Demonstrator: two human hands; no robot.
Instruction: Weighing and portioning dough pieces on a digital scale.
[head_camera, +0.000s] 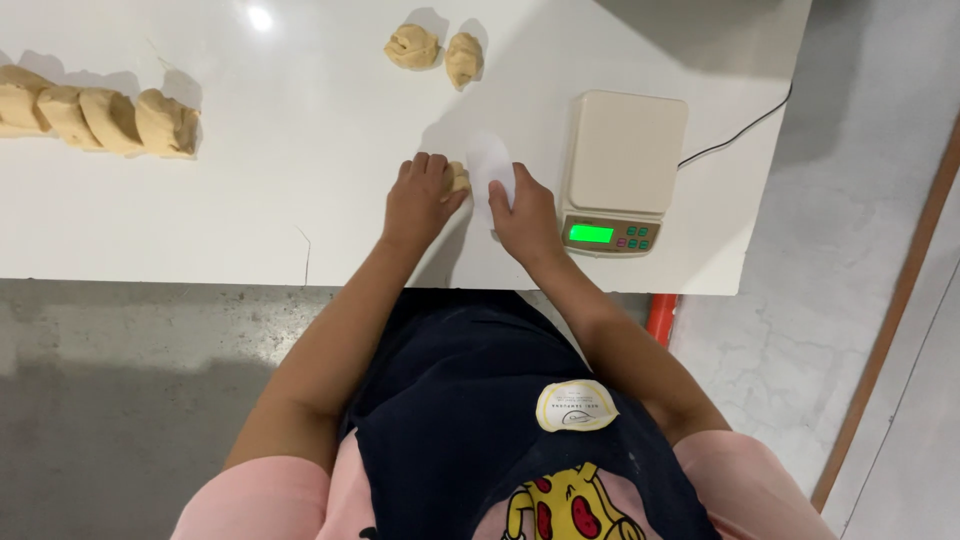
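My left hand (420, 200) is curled over a small piece of tan dough (459, 180) on the white table (250, 230), and only the dough's right edge shows past my fingers. My right hand (525, 215) grips a white plastic scraper (490, 160) held upright, its blade just to the right of that dough piece. The two hands are close together near the table's front edge.
A cream kitchen scale (622, 150) with a lit green display (590, 234) sits right of my right hand, its cable (740, 130) running off the table's right side. Two dough pieces (435, 50) lie at the back. A cut dough log (95, 118) lies far left.
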